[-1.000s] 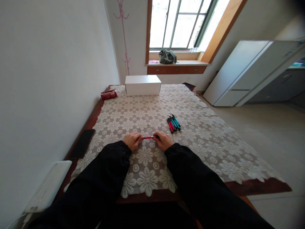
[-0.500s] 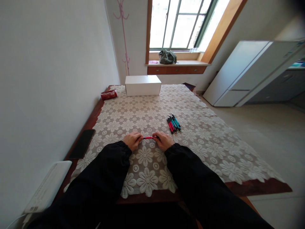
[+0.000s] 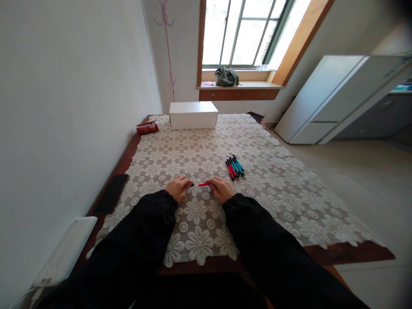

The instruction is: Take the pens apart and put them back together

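While the rest of the table (image 3: 322, 251) looks as it did a second ago, we see our left hand (image 3: 178, 188) and right hand (image 3: 222, 189) still pinching the red pen (image 3: 203, 185) between closed fingertips, its exposed stretch shorter now, near the pen pile (image 3: 234, 166).

One red pen (image 3: 203, 185) sits between two hands, left hand (image 3: 178, 188) and right hand (image 3: 222, 189). Just beyond the right hand there's one cluster of pens (image 3: 234, 166), red and teal, too tightly packed to count. Far ahead: one white box (image 3: 193, 115), one red packet (image 3: 147, 128); left of the left hand, one black phone (image 3: 111, 193).
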A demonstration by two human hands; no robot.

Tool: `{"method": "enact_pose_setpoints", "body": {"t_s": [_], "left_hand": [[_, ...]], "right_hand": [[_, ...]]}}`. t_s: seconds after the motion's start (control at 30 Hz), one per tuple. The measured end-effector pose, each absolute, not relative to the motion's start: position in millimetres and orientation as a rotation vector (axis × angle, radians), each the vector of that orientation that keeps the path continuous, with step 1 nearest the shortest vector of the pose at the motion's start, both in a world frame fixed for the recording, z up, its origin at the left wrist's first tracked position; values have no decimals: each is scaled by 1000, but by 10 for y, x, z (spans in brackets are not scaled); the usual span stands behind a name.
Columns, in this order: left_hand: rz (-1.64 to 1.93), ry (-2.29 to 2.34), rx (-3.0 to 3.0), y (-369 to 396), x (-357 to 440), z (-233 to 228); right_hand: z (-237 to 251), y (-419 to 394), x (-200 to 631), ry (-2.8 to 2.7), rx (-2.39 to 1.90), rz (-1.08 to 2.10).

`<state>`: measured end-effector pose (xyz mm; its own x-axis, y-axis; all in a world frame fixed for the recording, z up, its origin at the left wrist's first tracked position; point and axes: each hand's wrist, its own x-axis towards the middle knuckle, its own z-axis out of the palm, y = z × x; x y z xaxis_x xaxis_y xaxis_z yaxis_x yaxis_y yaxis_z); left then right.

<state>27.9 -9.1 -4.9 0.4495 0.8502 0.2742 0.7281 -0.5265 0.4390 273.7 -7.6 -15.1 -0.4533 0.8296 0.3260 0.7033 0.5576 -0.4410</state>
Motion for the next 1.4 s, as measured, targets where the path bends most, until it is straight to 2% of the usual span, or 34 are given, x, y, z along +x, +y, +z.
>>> {"method": "enact_pose_setpoints", "body": {"t_s": [0.8, 1.23, 1.4], "left_hand": [[646, 1587, 2404, -71, 277, -54], [634, 1444, 2455, -78, 276, -49], [614, 1375, 2464, -88, 280, -47]], "right_hand": [[-210, -6, 2793, -2128, -1389, 283], [-215, 8, 2873, -2105, -1505, 90], [-139, -58, 2799, -2216, -1274, 168]]}}
